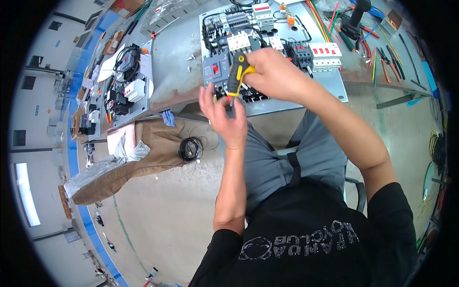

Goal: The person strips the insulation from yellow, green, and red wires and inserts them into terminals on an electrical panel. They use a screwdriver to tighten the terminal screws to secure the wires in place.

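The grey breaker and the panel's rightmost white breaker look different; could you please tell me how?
The grey breaker shows one red switch; the white breaker shows a row of them. On the panel, the grey breaker sits at left, the white breaker at right. Both have red switches.

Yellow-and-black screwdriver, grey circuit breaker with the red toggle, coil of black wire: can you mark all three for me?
Yellow-and-black screwdriver (pixel 236 76): head view, on the handle.
Grey circuit breaker (pixel 215 69): head view, on its red toggle.
Coil of black wire (pixel 183 150): head view, on its left-hand strands.
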A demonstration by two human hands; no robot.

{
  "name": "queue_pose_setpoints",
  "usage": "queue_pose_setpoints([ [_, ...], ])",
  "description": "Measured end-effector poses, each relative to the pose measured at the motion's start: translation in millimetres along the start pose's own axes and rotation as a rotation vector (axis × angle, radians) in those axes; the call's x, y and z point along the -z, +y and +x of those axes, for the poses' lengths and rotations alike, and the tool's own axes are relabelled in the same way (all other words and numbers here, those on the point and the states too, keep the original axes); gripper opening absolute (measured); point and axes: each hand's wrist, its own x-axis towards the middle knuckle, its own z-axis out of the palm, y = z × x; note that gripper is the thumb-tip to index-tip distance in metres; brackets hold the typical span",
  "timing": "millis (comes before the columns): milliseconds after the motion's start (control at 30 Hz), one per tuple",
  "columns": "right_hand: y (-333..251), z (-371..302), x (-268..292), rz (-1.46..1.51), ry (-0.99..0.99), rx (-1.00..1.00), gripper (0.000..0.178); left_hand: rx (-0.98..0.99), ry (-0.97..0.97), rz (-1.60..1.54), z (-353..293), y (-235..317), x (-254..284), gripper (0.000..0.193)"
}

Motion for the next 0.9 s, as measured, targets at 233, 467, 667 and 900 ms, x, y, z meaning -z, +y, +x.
queue_pose_setpoints([
  [233, -19.9, 12.3, 25.4, 0.153, -0.114, 0.096, 0.040, 0.412, -0.106, -0.705, 45.8, 5.8, 24.3, 0.013],
  [467, -30.5, 37.0, 28.1, 0.088, -0.058, -0.089, 0.029, 0.618, -0.150, -0.997, 59.6, -9.3, 20.0, 0.023],
  [667, -59.3, 44.0, 41.4, -0.127, -0.226, -0.051, 0.031, 0.624, -0.088, -1.283, 61.0, -15.3, 8.3, 0.026],
  [900, -41.8, 56.7, 26.8, -0.200, -0.169, 0.097, 0.024, 0.622, -0.137, -1.341, 61.5, -20.8, 10.2, 0.034],
])
